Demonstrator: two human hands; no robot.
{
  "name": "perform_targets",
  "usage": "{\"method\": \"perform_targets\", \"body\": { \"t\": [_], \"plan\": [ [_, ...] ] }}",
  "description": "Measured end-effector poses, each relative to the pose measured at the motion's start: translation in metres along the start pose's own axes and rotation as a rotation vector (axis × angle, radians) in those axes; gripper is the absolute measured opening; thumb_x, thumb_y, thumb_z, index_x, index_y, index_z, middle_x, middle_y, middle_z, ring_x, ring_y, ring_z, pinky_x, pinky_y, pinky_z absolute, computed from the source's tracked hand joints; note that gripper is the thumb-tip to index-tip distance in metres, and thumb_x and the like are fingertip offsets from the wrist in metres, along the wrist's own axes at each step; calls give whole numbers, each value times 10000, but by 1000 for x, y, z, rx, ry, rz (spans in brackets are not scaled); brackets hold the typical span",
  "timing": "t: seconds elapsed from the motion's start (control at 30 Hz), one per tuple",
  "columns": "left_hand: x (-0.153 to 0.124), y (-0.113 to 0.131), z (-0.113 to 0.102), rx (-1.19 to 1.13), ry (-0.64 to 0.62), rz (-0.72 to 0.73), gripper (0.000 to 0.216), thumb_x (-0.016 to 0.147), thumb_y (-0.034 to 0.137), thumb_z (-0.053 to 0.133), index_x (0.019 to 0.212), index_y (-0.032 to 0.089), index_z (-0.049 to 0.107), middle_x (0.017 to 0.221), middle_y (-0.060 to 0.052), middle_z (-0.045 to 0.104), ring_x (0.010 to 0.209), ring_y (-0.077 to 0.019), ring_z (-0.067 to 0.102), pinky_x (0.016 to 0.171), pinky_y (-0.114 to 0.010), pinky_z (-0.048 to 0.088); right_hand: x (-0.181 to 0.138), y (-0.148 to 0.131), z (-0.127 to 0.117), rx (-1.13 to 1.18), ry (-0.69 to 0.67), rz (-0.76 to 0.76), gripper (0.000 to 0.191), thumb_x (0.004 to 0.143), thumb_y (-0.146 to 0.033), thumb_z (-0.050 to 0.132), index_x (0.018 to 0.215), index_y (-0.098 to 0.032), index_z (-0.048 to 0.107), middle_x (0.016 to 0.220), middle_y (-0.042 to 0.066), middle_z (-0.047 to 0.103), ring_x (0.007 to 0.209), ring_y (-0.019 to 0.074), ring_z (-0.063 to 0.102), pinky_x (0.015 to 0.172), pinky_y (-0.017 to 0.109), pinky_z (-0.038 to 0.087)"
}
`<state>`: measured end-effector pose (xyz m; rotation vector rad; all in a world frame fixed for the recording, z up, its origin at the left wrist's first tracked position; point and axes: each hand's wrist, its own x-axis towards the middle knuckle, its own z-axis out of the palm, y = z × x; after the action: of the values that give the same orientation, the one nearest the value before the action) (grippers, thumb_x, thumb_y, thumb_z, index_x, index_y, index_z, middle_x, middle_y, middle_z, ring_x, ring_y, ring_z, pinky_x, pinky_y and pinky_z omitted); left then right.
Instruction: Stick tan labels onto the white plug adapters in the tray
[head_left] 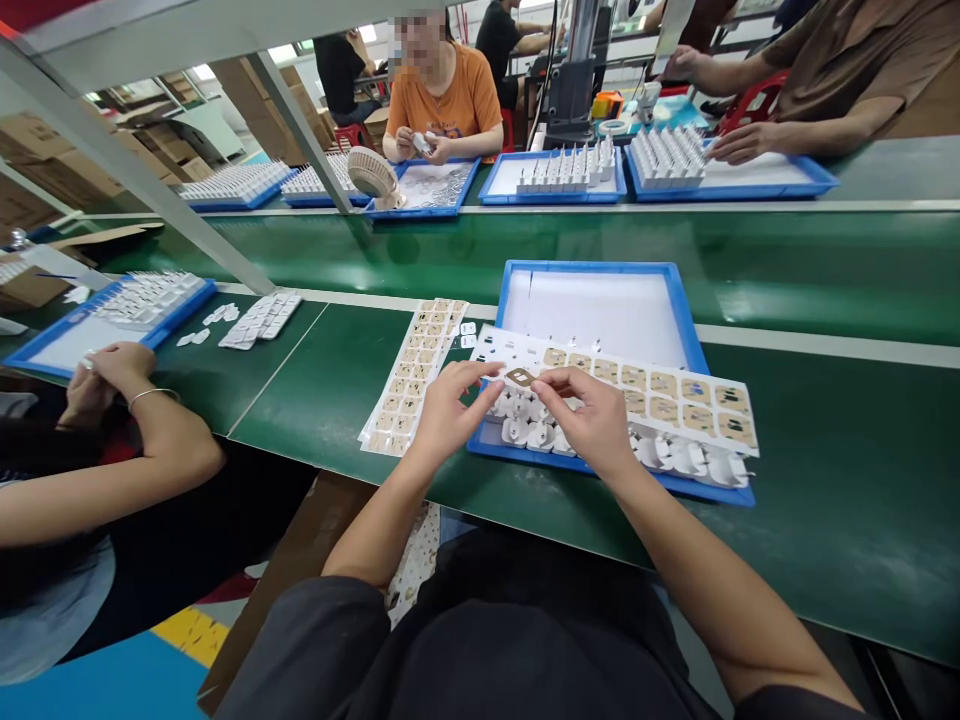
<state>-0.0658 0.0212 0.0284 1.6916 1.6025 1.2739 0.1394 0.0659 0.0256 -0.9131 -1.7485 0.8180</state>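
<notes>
My right hand (589, 412) pinches a small tan adhesive pad (520, 377) with cut-out openings, its thumb and index finger at the pad's right end. Just left of the pad, my left hand (456, 408) has its thumb and index finger apart, with no clear hold on anything. Under both hands lies a white backing sheet (739, 392) with rows of tan pads, its left part largely bare. The sheet rests across a blue-rimmed tray (686, 325). White plastic parts (540, 436) stand in the tray's near side, partly hidden by the sheet and my hands.
Another sheet of tan pads (416, 375) lies left of the tray on the green bench (289, 400). Stacked white pieces (261, 318) and another tray (45, 345) are farther left, by a co-worker's arm (172, 440). Across the belt, co-workers sit behind trays (551, 195) and a small fan (371, 172).
</notes>
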Motion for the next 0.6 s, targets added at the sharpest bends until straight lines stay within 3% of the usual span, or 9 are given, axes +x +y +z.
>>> {"method": "perform_targets", "body": {
  "t": [0.1, 0.2, 0.33, 0.47, 0.6],
  "plan": [
    [-12, -12, 1, 196, 12, 28, 344, 941, 430, 695, 1229, 242, 720, 1178, -105, 726, 1034, -267, 651, 870, -383, 522, 2, 2, -5, -43, 22, -37, 145, 959, -316, 699, 864, -225, 758, 838, 20, 797, 727, 180, 739, 730, 315, 641],
    [-21, -30, 10, 243, -99, 13, 425, 916, 371, 731, 1313, 240, 653, 1266, -111, 682, 1065, -266, 665, 842, -370, 560, 4, 5, -7, -38, -33, -24, 137, 965, -324, 689, 908, -226, 766, 856, 23, 797, 741, 183, 741, 714, 310, 643],
    [-26, -44, 15, 237, -101, 48, 374, 924, 263, 706, 1291, 227, 647, 1164, -83, 717, 961, -227, 693, 877, -393, 596, 6, 7, -9, -59, -91, -37, 165, 1003, -340, 629, 971, -226, 745, 904, 37, 795, 779, 192, 747, 735, 321, 627],
    [-26, -42, 0, 18, 67, 62, 310, 883, 343, 778, 1148, 225, 668, 1105, -63, 705, 991, -203, 706, 834, -327, 632, 5, 6, -8, 2, -153, -19, 186, 1038, -366, 569, 986, -233, 688, 928, 51, 766, 811, 198, 735, 740, 325, 603],
    [-30, -40, -5, -499, 237, -40, 474, 731, 412, 913, 1024, 226, 591, 1104, -41, 690, 977, -179, 714, 732, -244, 626, 3, 0, -5, 272, -360, -23, 187, 1057, -361, 547, 991, -218, 650, 909, 52, 713, 810, 177, 711, 722, 296, 588]
  ]
}}
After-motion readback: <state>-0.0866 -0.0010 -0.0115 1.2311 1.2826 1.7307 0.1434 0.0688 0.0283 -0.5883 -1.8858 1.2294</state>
